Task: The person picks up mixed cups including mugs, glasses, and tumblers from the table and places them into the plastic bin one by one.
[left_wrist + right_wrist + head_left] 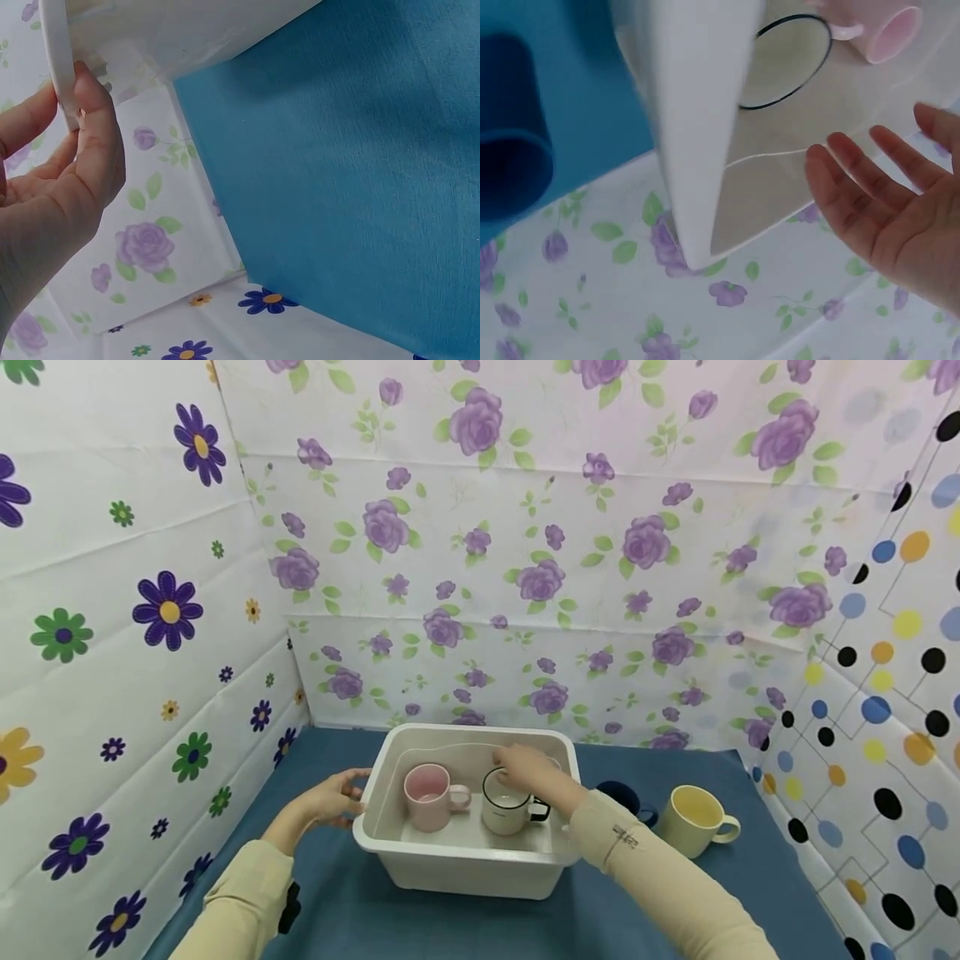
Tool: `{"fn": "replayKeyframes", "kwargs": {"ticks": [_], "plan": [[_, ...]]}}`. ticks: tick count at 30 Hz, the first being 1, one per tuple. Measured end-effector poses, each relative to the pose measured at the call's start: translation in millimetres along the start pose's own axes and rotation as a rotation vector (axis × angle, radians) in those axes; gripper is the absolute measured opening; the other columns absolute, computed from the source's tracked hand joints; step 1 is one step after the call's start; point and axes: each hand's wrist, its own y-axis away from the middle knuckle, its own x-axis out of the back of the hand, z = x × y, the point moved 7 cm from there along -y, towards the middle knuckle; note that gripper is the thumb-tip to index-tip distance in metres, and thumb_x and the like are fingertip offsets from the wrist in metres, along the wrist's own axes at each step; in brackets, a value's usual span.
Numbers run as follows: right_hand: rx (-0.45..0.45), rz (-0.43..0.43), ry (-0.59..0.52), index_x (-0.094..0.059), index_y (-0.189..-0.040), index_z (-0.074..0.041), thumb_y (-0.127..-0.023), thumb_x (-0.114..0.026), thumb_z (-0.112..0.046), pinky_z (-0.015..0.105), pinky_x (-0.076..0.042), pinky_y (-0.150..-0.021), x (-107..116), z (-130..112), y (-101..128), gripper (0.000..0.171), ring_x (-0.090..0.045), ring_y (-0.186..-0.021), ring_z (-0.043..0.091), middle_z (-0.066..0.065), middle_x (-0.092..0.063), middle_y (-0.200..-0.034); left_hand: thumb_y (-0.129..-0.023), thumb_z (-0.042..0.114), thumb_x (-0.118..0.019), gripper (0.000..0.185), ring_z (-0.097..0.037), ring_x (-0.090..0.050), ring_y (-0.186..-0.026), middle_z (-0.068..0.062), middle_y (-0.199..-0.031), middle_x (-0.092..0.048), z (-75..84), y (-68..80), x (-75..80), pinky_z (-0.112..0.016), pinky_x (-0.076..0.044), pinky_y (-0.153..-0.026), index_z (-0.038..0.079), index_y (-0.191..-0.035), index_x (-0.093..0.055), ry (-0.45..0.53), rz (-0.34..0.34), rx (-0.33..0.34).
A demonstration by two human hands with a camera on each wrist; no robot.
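Observation:
A white plastic tub (457, 860) stands on the blue tablecloth. Inside it sit a pink mug (429, 796) and a white mug with a black rim (508, 803). My left hand (333, 797) holds the tub's left rim (57, 56), thumb and fingers on either side of it. My right hand (525, 767) hovers over the white mug with its fingers straight and spread, holding nothing; the right wrist view shows the open palm (889, 206) beside the tub's wall (697, 112), with the white mug (784, 64) and pink mug (889, 34) beyond.
A dark blue mug (626, 800) and a pale yellow mug (697, 818) stand on the blue cloth (360, 910) right of the tub. Flowered and dotted sheets wall in the table on three sides.

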Motion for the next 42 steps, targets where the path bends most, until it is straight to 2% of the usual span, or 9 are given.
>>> {"fn": "replayKeyframes", "kwargs": {"ticks": [3,9,14,21,23,26,32,35,42], "plan": [[0.058,0.050,-0.067,-0.064,-0.108,-0.005,-0.093,-0.058,-0.015,0.038,-0.052,-0.080,6.1,1.1,10.8,0.019,-0.065,-0.092,0.025,0.010,-0.069,-0.100,-0.089,-0.006,-0.054,0.066,-0.025,-0.058,-0.091,-0.017,-0.102,-0.052,-0.1,-0.6,-3.6,-0.043,-0.054,-0.075,-0.002,-0.146,-0.021,0.002,-0.005,-0.006],[0.159,0.103,-0.153,-0.065,-0.109,-0.006,-0.094,-0.057,-0.016,0.035,-0.052,-0.074,18.0,2.0,28.7,0.019,-0.065,-0.085,0.021,0.008,-0.069,-0.095,-0.090,-0.006,-0.053,0.066,-0.024,-0.058,-0.091,-0.018,-0.102,-0.052,-0.7,1.8,-4.6,-0.042,-0.054,-0.073,-0.003,-0.147,-0.018,0.007,-0.014,-0.009],[0.225,0.191,-0.231,-0.067,-0.108,-0.008,-0.097,-0.050,-0.010,0.033,-0.054,-0.076,32.3,8.3,43.0,0.020,-0.066,-0.090,0.020,0.009,-0.070,-0.101,-0.091,-0.005,-0.053,0.066,-0.024,-0.058,-0.092,-0.019,-0.105,-0.052,4.7,0.0,-2.0,-0.041,-0.054,-0.074,-0.003,-0.147,-0.017,0.010,-0.023,-0.025],[0.331,0.302,-0.172,-0.067,-0.107,-0.011,-0.097,-0.049,-0.008,0.033,-0.051,-0.077,41.0,11.7,68.5,0.021,-0.061,-0.094,0.020,0.005,-0.066,-0.104,-0.090,-0.007,-0.052,0.065,-0.023,-0.058,-0.088,-0.017,-0.102,-0.054,6.1,-1.1,-5.4,-0.037,-0.053,-0.069,-0.003,-0.146,-0.019,0.004,-0.014,-0.021],[0.324,0.316,-0.162,-0.066,-0.108,-0.013,-0.096,-0.052,-0.010,0.031,-0.050,-0.075,39.4,13.2,77.0,0.019,-0.060,-0.092,0.018,0.004,-0.065,-0.105,-0.090,-0.007,-0.052,0.066,-0.023,-0.058,-0.088,-0.018,-0.101,-0.054,6.9,-0.4,-6.1,-0.038,-0.053,-0.068,-0.004,-0.146,-0.018,-0.003,-0.019,-0.035],[0.316,0.323,-0.208,-0.065,-0.110,-0.014,-0.095,-0.055,-0.011,0.028,-0.049,-0.071,33.4,15.6,88.0,0.019,-0.059,-0.089,0.014,0.003,-0.064,-0.107,-0.090,-0.007,-0.052,0.065,-0.023,-0.059,-0.088,-0.019,-0.101,-0.054,6.3,2.5,-4.3,-0.040,-0.054,-0.069,-0.005,-0.146,-0.018,-0.013,-0.007,-0.039],[0.308,0.366,-0.262,-0.064,-0.113,-0.016,-0.094,-0.057,-0.015,0.033,-0.051,-0.081,19.2,23.2,106.4,0.020,-0.061,-0.101,0.016,0.000,-0.065,-0.111,-0.091,-0.004,-0.053,0.065,-0.023,-0.059,-0.089,-0.018,-0.103,-0.053,-0.3,6.4,-4.2,-0.042,-0.055,-0.073,-0.004,-0.146,-0.018,-0.014,-0.009,-0.042],[0.280,0.407,-0.258,-0.064,-0.112,-0.017,-0.092,-0.060,-0.016,0.037,-0.051,-0.085,17.7,29.8,112.9,0.020,-0.061,-0.104,0.017,-0.001,-0.066,-0.111,-0.091,-0.003,-0.053,0.066,-0.022,-0.059,-0.089,-0.020,-0.105,-0.053,0.6,5.7,-4.5,-0.042,-0.055,-0.072,-0.005,-0.146,-0.017,-0.010,-0.027,-0.063],[0.179,0.438,-0.276,-0.064,-0.113,-0.015,-0.089,-0.064,-0.013,0.040,-0.051,-0.086,17.7,53.5,125.6,0.024,-0.060,-0.107,0.020,0.000,-0.065,-0.112,-0.091,-0.001,-0.054,0.067,-0.020,-0.059,-0.087,-0.019,-0.106,-0.053,1.0,2.4,-1.6,-0.040,-0.055,-0.071,-0.004,-0.146,-0.017,-0.013,-0.047,-0.055]]}}
